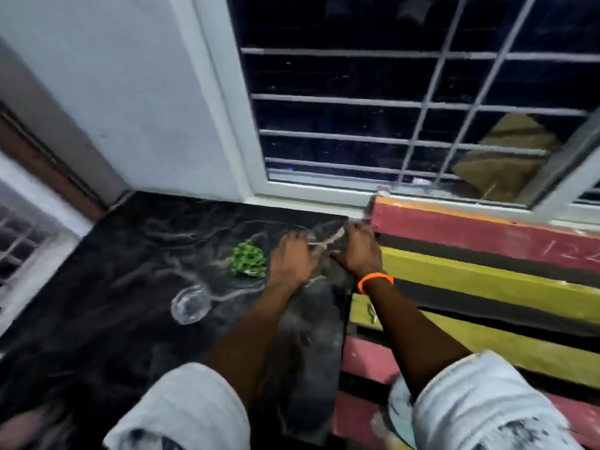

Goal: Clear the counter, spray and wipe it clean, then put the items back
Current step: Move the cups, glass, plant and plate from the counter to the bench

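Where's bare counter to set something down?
Free: counter's near-left stretch, left of the clear glass bowl; also the back strip by the wall. Crowded: green plant clump and both hands, left hand, right hand.

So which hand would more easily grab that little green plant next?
Probably the left hand: it sits right beside the green plant, while the right hand is farther off, near the striped board.

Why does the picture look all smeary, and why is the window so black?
Head view: motion blur smears both hands, so what they grip is unclear; the green plant and clear cup look soft. The window is black because it is dark outside. The wide lens bends its bars.
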